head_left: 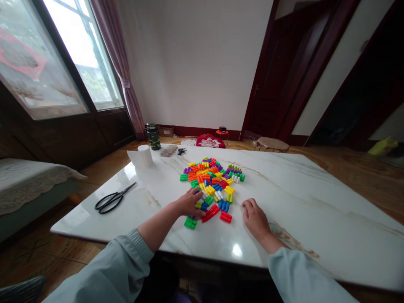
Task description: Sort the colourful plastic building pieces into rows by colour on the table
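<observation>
A heap of several bright plastic interlocking building blocks [210, 181] in red, orange, yellow, green, blue, purple and white covers the middle of a white marble tabletop [284, 219]. My left hand [189, 203] lies flat on the near left side of the heap, its fingers over a few blocks. I cannot see a block gripped in it. My right hand [255, 219] rests on the marble in a loose curl, holding nothing, just right of a red block [225, 217].
Black-handled scissors [115, 198] and a toilet paper roll [144, 155] lie on the table's left side. Keys [181, 151] and a blurred patch sit at the far edge. A dark green flask [153, 136] stands beyond the table. A bed is at the left.
</observation>
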{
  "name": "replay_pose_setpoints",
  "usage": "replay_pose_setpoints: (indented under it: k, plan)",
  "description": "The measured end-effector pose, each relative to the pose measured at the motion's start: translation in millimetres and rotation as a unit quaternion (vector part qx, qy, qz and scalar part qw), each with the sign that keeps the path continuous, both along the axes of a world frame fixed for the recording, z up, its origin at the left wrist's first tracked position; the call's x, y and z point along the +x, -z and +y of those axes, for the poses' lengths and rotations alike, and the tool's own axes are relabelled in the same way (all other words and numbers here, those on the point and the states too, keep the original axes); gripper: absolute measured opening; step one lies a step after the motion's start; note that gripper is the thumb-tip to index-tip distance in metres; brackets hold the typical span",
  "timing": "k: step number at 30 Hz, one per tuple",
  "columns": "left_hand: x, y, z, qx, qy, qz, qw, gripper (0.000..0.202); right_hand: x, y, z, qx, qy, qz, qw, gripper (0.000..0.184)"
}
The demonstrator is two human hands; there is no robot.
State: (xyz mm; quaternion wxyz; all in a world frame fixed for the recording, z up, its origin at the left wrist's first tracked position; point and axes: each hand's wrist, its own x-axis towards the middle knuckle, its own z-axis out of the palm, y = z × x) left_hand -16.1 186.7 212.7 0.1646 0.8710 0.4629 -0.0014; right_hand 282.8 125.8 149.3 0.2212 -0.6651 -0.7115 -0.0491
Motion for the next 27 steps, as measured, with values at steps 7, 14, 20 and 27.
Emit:
replay_pose_setpoints:
  k: [7, 14, 20, 27]
  plan:
    - [-17, -3.4, 18, 0.026, -0.026, -0.08, 0.996, 0.058, -16, -42.1, 38, -0.076, 0.065, 0.132, 0.986, 0.014]
    - [-9, -1.6, 28, 0.098, -0.06, -0.134, 0.984, 0.03, -72, -52.5, 59, -0.089, -0.004, 0.189, 0.978, 0.022]
    - [6, 2.7, 24, 0.107, 0.026, -0.086, 0.99, 0.042, -90, -46.3, 59, -0.106, -0.056, 0.043, 0.992, 0.047]
    - [17, 11.9, 26, 0.134, -0.003, -0.037, 0.99, 0.037, -89, -37.9, 59, -0.086, -0.085, 0.004, 0.993, 0.053]
